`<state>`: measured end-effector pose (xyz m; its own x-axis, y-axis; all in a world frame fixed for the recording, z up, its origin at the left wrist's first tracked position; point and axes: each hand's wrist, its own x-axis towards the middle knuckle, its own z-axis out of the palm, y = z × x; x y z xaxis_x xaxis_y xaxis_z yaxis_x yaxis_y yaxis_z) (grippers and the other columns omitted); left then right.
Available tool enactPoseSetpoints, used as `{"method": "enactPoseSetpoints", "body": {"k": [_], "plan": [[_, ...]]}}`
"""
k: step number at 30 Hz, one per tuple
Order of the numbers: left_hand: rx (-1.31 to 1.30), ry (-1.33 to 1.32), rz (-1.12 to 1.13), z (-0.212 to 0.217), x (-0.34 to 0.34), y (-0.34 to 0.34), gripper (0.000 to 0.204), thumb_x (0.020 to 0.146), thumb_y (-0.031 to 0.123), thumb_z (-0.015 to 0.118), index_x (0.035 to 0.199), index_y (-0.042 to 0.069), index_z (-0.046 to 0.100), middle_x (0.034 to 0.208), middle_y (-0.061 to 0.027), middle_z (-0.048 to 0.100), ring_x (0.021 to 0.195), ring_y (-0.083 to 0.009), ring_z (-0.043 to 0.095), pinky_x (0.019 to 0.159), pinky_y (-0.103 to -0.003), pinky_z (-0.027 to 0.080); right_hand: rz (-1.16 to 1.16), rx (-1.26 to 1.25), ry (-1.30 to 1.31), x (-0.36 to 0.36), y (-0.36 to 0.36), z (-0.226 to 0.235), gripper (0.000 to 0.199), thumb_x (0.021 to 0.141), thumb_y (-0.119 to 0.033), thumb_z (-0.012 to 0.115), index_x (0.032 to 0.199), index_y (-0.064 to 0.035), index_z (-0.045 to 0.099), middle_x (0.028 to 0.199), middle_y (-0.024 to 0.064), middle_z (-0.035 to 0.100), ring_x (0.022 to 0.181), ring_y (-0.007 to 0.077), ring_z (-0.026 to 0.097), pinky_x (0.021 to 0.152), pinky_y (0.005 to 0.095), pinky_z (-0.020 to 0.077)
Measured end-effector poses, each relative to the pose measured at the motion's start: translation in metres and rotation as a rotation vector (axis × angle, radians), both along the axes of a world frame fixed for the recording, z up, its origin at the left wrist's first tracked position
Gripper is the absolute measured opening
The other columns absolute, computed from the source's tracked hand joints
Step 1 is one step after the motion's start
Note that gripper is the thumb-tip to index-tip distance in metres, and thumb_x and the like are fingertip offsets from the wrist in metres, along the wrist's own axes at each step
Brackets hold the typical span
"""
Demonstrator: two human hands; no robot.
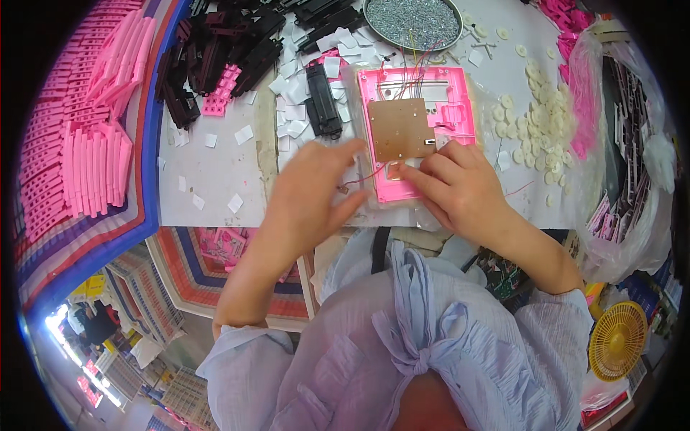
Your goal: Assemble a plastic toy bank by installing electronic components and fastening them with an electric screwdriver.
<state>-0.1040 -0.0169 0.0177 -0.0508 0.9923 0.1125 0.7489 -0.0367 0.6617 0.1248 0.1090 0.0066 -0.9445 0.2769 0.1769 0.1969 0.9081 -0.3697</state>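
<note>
A pink plastic casing (pixel 392 192) lies open on the worktable, with a brown circuit board (pixel 399 129) inside it. Thin red and yellow wires run off the board's far edge. My right hand (pixel 463 179) rests on the casing's near right part, fingers curled, with a fingertip pressed at a small pale square piece (pixel 393 171) below the board. Just left of the casing hovers my left hand (pixel 313 190), slightly blurred, its thumb and fingers apart with nothing visible held. A red wire (pixel 368 176) stretches between the casing and those fingers.
Beside the casing lies a black plastic part (pixel 322 100) among white square pads (pixel 293 93). More black parts (pixel 230 57) are heaped far left. A round tray of screws (pixel 413 21) stands behind. White discs (pixel 539 129) spread rightward; pink parts (pixel 97 165) fill the left side.
</note>
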Motion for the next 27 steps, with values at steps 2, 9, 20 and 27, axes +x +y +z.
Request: {"method": "enactPoseSetpoints", "body": {"k": [2, 9, 20, 27], "plan": [[-0.201, -0.089, -0.083, -0.005, 0.002, -0.011, 0.047, 0.083, -0.001, 0.069, 0.128, 0.006, 0.059, 0.09, -0.008, 0.062, 0.08, -0.0215, 0.058, 0.07, -0.03, 0.048, -0.014, 0.066, -0.016, -0.003, -0.003, -0.003, 0.042, 0.079, -0.019, 0.069, 0.12, -0.0126, 0.069, 0.091, -0.0002, 0.058, 0.09, 0.0198, 0.055, 0.076, 0.0347, 0.0412], [-0.448, -1.273, 0.118, 0.009, -0.018, 0.002, 0.027, 0.093, 0.001, 0.059, 0.119, -0.004, 0.065, 0.101, -0.01, 0.069, 0.08, -0.0103, 0.059, 0.064, -0.023, 0.046, 0.056, 0.172, -0.127, -0.006, -0.001, 0.004, 0.046, 0.084, -0.032, 0.068, 0.126, -0.0141, 0.065, 0.094, 0.0003, 0.058, 0.091, 0.0191, 0.055, 0.075, 0.0348, 0.0402], [-0.053, -0.483, -0.039, 0.004, 0.011, 0.031, 0.021, 0.085, -0.004, 0.069, 0.106, 0.001, 0.072, 0.102, -0.0091, 0.069, 0.079, -0.0114, 0.064, 0.067, -0.024, 0.052, 0.116, -0.065, -0.054, 0.002, 0.016, 0.015, 0.033, 0.084, -0.028, 0.072, 0.111, -0.0093, 0.071, 0.091, 0.0044, 0.06, 0.09, 0.023, 0.059, 0.076, 0.0373, 0.049], [0.076, -0.468, -0.07, 0.004, 0.04, 0.037, 0.017, 0.083, -0.005, 0.069, 0.097, 0.003, 0.071, 0.096, -0.0044, 0.063, 0.077, -0.01, 0.061, 0.063, -0.023, 0.049, -0.142, -0.468, 0.335, 0.022, 0.019, 0.032, 0.038, 0.075, -0.011, 0.08, 0.111, -0.006, 0.069, 0.092, 0.0091, 0.068, 0.08, 0.0272, 0.065, 0.07, 0.0352, 0.0531]]}}
